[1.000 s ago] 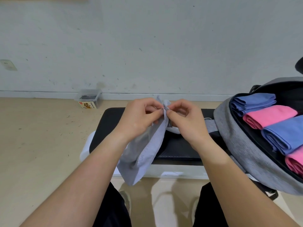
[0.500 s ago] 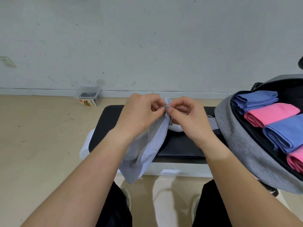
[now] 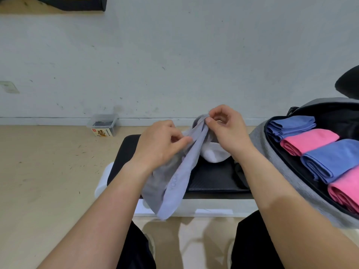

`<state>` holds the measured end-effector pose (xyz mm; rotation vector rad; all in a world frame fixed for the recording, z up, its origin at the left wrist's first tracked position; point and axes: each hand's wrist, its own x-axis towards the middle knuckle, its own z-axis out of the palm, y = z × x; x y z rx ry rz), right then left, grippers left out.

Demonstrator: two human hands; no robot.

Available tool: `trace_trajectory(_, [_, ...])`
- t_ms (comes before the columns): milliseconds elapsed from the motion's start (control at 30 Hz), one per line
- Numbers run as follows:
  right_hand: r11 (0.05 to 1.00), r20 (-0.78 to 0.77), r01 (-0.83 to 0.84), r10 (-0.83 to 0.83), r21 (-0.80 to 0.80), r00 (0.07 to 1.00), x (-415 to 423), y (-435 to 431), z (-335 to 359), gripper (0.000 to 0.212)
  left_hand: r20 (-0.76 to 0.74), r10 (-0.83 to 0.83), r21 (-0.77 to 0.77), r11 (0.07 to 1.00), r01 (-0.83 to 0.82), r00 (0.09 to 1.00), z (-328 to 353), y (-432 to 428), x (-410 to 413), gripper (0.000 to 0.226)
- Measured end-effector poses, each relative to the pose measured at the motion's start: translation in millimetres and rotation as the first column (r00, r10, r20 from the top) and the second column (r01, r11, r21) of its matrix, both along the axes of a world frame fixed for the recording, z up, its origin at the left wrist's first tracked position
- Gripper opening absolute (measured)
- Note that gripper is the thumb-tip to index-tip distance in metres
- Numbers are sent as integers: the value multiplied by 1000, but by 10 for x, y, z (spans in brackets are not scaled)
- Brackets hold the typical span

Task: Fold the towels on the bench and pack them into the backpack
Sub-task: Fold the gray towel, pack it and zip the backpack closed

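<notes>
A pale grey towel (image 3: 174,181) hangs bunched over the front edge of the black bench (image 3: 211,179). My left hand (image 3: 161,144) pinches its edge lower down. My right hand (image 3: 225,129) pinches its top corner, higher and further back. A white towel (image 3: 213,154) lies on the bench under my right hand. The grey backpack (image 3: 275,164) lies open at the right, holding several folded towels: blue (image 3: 291,126), pink (image 3: 308,140), blue (image 3: 334,160), pink (image 3: 345,191).
A clear plastic box (image 3: 104,125) with a yellow label sits on the wooden floor by the wall, left of the bench. My knees in black trousers are below the bench edge. A dark object (image 3: 347,84) juts in at the right edge.
My hands, which pinched the grey towel close together, have drawn apart: the right rose and went back with the corner, the left slid down along the edge.
</notes>
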<state>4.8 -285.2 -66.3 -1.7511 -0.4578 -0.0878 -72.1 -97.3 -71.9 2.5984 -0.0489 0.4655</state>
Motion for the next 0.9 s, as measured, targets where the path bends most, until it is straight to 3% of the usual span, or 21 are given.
trace_trajectory(67, [996, 90, 58, -52, -66, 995, 124, -21, 183, 23, -95, -84, -78, 994, 76, 992, 30, 11, -42, 59])
trace_trajectory(133, [990, 137, 3, 17, -144, 990, 195, -61, 402, 24, -152, -162, -274, 955, 116, 975, 79, -4, -99, 59])
trace_trajectory(300, [886, 20, -348, 372, -305, 928, 149, -120, 772, 15, 109, 53, -481, 877, 6, 993, 176, -43, -30, 5])
trace_trajectory(433, [830, -48, -420, 433, -367, 900, 96, -79, 853, 12, 138, -5, -509, 858, 75, 990, 171, -136, 27, 10])
trace_trajectory(567, [808, -59, -416, 432, -418, 900, 38, -76, 892, 13, 134, 59, -513, 858, 18, 989, 172, -128, 68, 7])
trace_trajectory(733, [824, -42, -364, 385, -434, 922, 20, -156, 903, 12, 134, 131, -389, 918, -69, 982, 96, 98, 145, 13])
trace_trajectory(900, [870, -26, -301, 316, -390, 948, 86, -220, 837, 16, 64, 208, -361, 917, -172, 976, 24, 350, 163, 18])
